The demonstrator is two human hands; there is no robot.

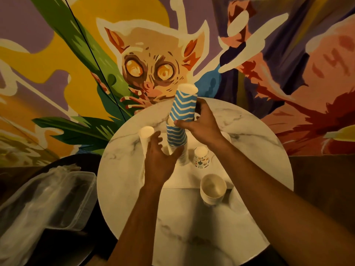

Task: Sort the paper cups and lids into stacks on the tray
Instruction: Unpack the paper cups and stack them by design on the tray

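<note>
My right hand (203,121) grips a blue-and-white zigzag paper cup (184,104), tilted, its base just above a stack of the same blue cups (176,136) standing on the white tray (192,177). At the foot of that stack is my left hand (161,158), fingers spread and relaxed, touching the stack's lower part. A tall stack of plain white cups (147,133) stands just left of my left hand. A small cup with colourful prints (201,157) sits to the right of the blue stack. A wide plain white cup (212,186) stands at the tray's near right corner.
The tray lies on a round marble table (249,143) against a painted mural wall. To the left, on a dark seat, lies a clear plastic container with plastic wrapping (48,200). A thin dark cable (96,60) hangs in front of the wall.
</note>
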